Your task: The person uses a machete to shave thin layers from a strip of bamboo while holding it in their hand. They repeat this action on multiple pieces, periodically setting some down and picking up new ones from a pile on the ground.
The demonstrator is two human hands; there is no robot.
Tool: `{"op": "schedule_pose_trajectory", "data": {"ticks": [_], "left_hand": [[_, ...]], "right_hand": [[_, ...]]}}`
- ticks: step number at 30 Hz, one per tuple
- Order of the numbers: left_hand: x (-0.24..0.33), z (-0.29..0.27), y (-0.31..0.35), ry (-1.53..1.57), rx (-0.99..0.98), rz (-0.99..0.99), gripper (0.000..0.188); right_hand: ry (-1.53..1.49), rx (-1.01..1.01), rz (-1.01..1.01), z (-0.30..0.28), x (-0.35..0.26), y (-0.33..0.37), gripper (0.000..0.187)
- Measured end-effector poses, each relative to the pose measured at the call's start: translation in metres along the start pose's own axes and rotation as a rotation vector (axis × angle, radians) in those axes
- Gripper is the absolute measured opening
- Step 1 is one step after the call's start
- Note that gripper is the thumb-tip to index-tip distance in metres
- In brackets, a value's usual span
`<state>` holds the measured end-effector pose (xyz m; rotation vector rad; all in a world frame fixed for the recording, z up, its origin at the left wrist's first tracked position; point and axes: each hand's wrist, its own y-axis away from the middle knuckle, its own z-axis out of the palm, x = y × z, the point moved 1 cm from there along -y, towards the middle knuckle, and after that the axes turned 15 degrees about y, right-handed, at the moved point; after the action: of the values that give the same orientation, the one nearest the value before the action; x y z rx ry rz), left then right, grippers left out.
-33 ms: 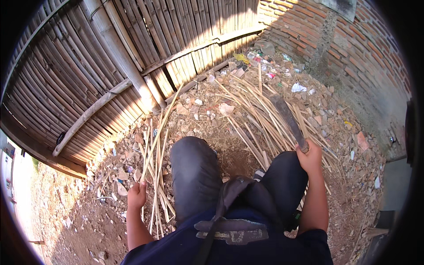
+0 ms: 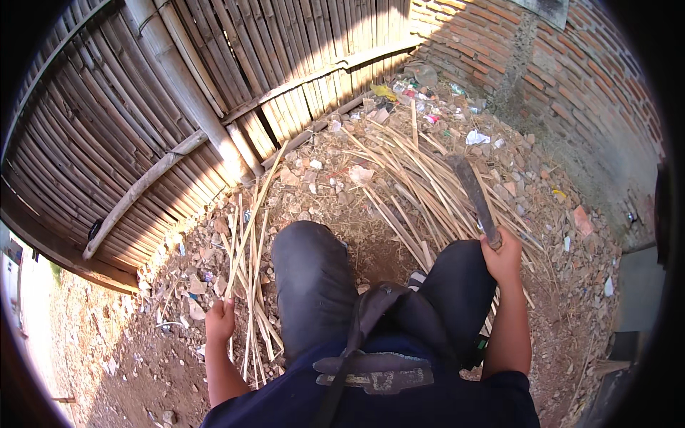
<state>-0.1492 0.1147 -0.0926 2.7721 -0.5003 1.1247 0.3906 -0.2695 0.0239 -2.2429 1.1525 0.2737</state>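
Note:
My right hand (image 2: 504, 257) is closed around the handle of a machete (image 2: 472, 189), beside my right knee. Its dark, broad blade points up and away over a loose pile of split bamboo strips (image 2: 407, 167). On the other side, my left hand (image 2: 220, 322) pinches the near end of a long bamboo strip (image 2: 258, 207), which slants away toward the fence. Beneath that strip, a smaller bunch of bamboo strips (image 2: 251, 285) lies crossed on the ground beside my left knee.
A bamboo fence (image 2: 121, 143) with a thick post (image 2: 189, 85) rises at the left and ahead. A brick wall (image 2: 564, 93) closes off the right. Stones, brick pieces and litter cover the dirt, including a white scrap (image 2: 477, 138) and yellow plastic (image 2: 383, 92).
The machete blade has swung slightly to the right, its grip unchanged. My left hand still holds the strip, and the whole view has shifted a little.

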Motion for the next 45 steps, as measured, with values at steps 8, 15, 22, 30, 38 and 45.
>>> {"op": "schedule_pose_trajectory", "data": {"ticks": [8,15,22,30,38,45], "left_hand": [[-0.05,0.023,-0.008,-0.208,-0.126,-0.267,0.086],[-0.057,0.104,-0.015,0.252,-0.261,-0.014,0.072],[-0.132,0.154,0.023,-0.122,0.051,0.211,0.057],[-0.093,0.15,-0.001,0.079,-0.18,-0.169,0.055],[-0.061,0.139,-0.019,0.164,-0.262,-0.4,0.052],[-0.041,0.127,-0.019,0.223,-0.264,-0.518,0.05]], "right_hand": [[0.108,0.018,0.416,-0.017,0.094,0.113,0.022],[0.073,-0.137,0.71,0.042,0.138,0.217,0.031],[0.016,-0.323,0.756,0.096,0.149,0.24,0.042],[0.155,-0.35,0.57,0.131,0.173,0.223,0.042],[0.102,-0.531,0.582,0.119,0.207,0.167,0.04],[0.139,-0.408,0.517,0.128,0.274,0.176,0.033]]}}
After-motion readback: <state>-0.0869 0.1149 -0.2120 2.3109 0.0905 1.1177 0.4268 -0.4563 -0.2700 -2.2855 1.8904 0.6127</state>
